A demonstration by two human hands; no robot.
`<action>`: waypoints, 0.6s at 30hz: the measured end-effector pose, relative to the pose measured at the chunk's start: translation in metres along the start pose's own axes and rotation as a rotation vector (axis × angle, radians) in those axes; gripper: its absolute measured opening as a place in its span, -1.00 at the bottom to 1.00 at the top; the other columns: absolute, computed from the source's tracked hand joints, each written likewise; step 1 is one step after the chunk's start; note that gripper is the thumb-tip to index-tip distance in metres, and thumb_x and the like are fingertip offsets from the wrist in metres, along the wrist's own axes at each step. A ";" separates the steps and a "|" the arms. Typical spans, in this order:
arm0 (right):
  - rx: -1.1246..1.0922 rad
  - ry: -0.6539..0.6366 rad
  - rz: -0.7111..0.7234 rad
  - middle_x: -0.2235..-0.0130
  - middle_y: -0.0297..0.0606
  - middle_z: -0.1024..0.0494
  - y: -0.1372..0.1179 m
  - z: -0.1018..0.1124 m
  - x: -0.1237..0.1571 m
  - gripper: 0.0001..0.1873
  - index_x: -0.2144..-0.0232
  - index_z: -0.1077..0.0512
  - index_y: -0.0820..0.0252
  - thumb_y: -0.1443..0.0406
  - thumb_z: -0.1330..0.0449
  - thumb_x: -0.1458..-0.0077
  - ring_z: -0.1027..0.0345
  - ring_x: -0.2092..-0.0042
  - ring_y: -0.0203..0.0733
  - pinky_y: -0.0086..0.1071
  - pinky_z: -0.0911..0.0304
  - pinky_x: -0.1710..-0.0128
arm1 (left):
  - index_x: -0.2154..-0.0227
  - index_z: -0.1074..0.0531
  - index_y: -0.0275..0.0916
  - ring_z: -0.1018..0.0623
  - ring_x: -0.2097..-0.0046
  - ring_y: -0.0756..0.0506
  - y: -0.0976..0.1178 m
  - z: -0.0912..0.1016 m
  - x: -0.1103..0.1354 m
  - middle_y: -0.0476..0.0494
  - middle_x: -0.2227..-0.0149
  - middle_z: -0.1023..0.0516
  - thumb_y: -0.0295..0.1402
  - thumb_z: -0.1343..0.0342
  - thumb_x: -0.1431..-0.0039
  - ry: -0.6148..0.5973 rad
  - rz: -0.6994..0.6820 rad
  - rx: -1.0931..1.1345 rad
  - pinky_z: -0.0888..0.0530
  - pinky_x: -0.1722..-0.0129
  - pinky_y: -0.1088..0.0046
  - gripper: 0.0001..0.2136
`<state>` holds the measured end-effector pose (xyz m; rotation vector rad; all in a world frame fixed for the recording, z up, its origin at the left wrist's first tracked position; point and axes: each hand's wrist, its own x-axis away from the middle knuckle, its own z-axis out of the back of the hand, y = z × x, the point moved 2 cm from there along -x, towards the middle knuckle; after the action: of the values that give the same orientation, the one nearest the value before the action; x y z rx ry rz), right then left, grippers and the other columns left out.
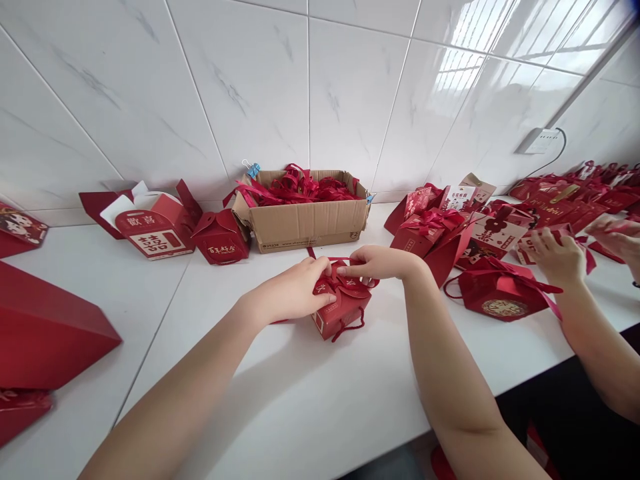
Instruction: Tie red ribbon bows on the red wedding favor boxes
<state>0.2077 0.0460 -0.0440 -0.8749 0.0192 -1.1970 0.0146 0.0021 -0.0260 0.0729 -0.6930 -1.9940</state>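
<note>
A small red gift box (345, 313) with gold print stands on the white table in front of me. A dark red cord handle hangs down its near side. My left hand (300, 287) grips its left top edge, thumb on the near side and fingers over the folded top flaps. From the right, my right hand (373, 263) reaches over the top, its fingers bent and pinching a red ribbon (340, 259). The fingertips of both hands nearly meet there, and the exact grip on the ribbon is partly hidden.
Behind the box, a cardboard box (305, 223) holds tangled red ribbons. Red boxes stand at left, among them a double-happiness box (157, 230) and a smaller one (223, 240). More boxes (505, 293) crowd the right, where another person's hands (560, 257) work. A tiled wall (350, 87) rises behind.
</note>
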 end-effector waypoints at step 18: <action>-0.043 0.106 0.411 0.43 -0.41 -0.30 -0.029 -0.002 0.011 -0.88 0.40 -0.36 0.19 0.25 -0.18 -0.01 -0.15 0.46 -0.38 -0.47 -0.11 0.52 | 0.21 -0.26 -0.11 -0.52 0.31 -0.14 -0.008 0.010 0.000 -0.05 0.25 -0.53 -0.05 -0.07 -0.01 -0.098 0.063 -0.036 -0.33 0.48 0.42 -0.66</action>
<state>0.1883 0.0332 -0.0238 -0.7975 0.2980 -0.8575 0.0054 0.0092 -0.0215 -0.0675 -0.7131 -1.9593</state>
